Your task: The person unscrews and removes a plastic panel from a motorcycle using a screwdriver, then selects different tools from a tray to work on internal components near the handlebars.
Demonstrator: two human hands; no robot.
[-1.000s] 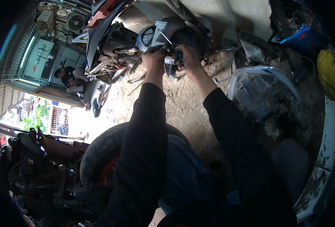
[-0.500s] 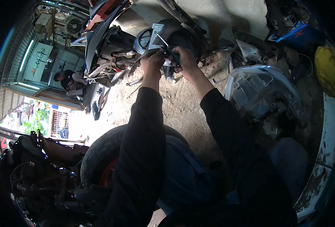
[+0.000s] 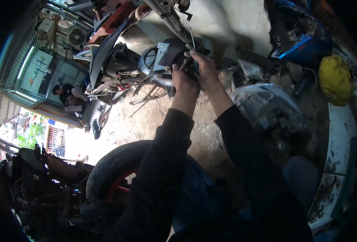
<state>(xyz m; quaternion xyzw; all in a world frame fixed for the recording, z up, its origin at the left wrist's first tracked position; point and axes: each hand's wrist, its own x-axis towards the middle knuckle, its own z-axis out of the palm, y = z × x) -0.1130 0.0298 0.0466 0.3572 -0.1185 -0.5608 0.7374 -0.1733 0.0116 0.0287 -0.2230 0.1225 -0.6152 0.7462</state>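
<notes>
Both my hands are close together over the dirt floor, arms stretched forward. In my right hand [image 3: 206,68] is a screwdriver [image 3: 193,37], its thin metal shaft pointing up and away and its dark handle mostly hidden by the fingers. My left hand [image 3: 184,80] is closed beside it, touching the right, around a dark part that I cannot make out clearly. A dark curved strip [image 3: 146,80] reaches out to the left of that hand; whether it belongs to the held part cannot be told. Just beyond are a black curved panel [image 3: 171,50] and a pale labelled plate [image 3: 159,58].
A motorcycle wheel [image 3: 118,169] with a red rim stands near left. To the right lie a clear plastic light housing [image 3: 267,103], a blue fairing [image 3: 305,48] and a yellow bundle [image 3: 336,80]. Motorcycle parts [image 3: 116,60] crowd the far left; a person [image 3: 69,97] sits beyond.
My hands have shifted a little to the right and closer together. The screwdriver's shaft, slanted up-left before, now points nearly straight up. The view has turned slightly.
</notes>
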